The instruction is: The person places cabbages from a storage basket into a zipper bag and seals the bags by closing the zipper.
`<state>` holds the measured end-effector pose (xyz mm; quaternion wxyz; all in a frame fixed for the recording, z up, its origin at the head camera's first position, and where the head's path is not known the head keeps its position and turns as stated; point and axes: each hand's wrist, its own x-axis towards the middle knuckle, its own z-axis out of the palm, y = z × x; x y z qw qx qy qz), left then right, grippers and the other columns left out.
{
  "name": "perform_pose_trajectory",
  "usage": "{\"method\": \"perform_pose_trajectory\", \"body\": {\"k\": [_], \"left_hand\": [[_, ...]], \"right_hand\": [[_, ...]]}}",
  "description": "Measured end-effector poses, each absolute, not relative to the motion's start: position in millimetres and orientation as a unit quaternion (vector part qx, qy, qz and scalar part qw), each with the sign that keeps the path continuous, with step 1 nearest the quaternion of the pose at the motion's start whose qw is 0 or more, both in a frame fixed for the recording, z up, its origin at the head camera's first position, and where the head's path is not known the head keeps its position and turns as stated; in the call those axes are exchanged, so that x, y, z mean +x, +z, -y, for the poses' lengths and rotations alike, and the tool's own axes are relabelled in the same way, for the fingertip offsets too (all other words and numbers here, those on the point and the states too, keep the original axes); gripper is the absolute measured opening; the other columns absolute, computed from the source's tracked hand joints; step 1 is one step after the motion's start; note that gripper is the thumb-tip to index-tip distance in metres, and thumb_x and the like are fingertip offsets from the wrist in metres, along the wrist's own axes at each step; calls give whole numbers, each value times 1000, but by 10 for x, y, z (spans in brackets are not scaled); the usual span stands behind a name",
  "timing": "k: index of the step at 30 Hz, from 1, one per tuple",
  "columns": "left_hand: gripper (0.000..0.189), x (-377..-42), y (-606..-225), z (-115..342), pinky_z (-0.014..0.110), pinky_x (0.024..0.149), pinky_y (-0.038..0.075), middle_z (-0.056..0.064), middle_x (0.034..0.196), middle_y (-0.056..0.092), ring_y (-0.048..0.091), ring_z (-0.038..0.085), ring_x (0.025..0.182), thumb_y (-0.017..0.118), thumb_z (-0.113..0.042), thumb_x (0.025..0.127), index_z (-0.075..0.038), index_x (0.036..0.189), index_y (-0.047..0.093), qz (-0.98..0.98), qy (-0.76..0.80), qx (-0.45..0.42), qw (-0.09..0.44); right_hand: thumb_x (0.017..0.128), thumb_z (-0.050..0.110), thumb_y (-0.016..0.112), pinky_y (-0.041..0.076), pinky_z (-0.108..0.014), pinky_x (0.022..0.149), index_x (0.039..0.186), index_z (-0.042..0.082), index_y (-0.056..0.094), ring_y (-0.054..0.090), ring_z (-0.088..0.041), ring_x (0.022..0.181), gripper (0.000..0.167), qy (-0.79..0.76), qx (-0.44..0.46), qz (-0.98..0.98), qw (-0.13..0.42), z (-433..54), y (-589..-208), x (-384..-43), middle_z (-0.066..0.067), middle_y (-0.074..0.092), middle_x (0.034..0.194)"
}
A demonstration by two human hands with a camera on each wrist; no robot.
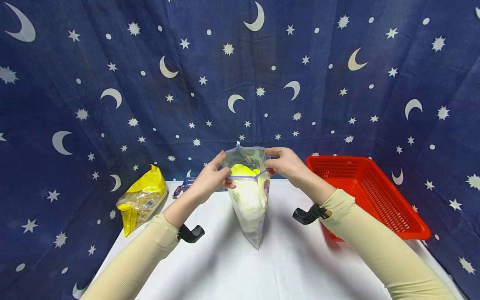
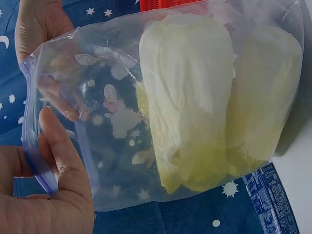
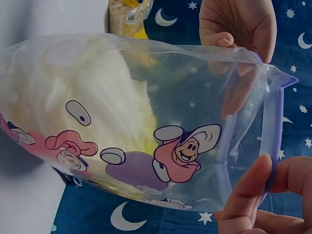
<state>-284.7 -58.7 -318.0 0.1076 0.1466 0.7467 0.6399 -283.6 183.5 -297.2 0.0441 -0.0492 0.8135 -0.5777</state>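
Note:
Between my hands stands a clear zip bag [image 1: 247,204] with a purple zip edge, its mouth spread wide. Inside lie pale, yellow-tipped cabbages [image 2: 187,97]; two pieces show through the plastic in the left wrist view. My left hand [image 1: 210,179] pinches the left side of the zip edge between thumb and fingers. On the opposite side, my right hand [image 1: 285,164] pinches the rim too. Cartoon figures [image 3: 180,153] are printed on the bag's side in the right wrist view.
A red plastic basket [image 1: 375,191] stands on the right of the white table [image 1: 300,266]. At the left is a yellow-and-clear packet [image 1: 144,198]. Behind the bag lies a dark blue package [image 1: 187,182], partly hidden. A starry blue curtain [image 1: 210,112] hangs behind.

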Motion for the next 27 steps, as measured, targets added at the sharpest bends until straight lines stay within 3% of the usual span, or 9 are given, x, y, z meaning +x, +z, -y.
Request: {"method": "perform_pose_trajectory", "body": {"k": [10,17,27], "left_hand": [[76,-2849,-3291,531,33,76,63,2,172,-1,56,15,71,48,0,96,-3,163,13,-765,611,156,128],[76,-2850,-3304,515,33,76,63,2,172,0,57,15,70,50,-1,96,-1,163,15,-764,612,158,125],[76,-2840,-3310,498,32,76,63,1,172,0,57,15,73,52,-2,98,-2,163,14,-757,628,137,119]], "right_hand": [[88,0,62,58,-27,69,151,-7,43,58,-18,71,66,-579,-80,-808,67,-1841,-3103,-2843,-26,54,139],[90,2,66,61,-31,70,156,4,41,61,-21,75,70,-582,-76,-807,64,-1855,-3121,-2824,-20,39,155],[92,2,64,61,-29,69,158,3,35,62,-20,75,72,-601,-82,-793,56,-1839,-3145,-2799,-20,40,155]]}}
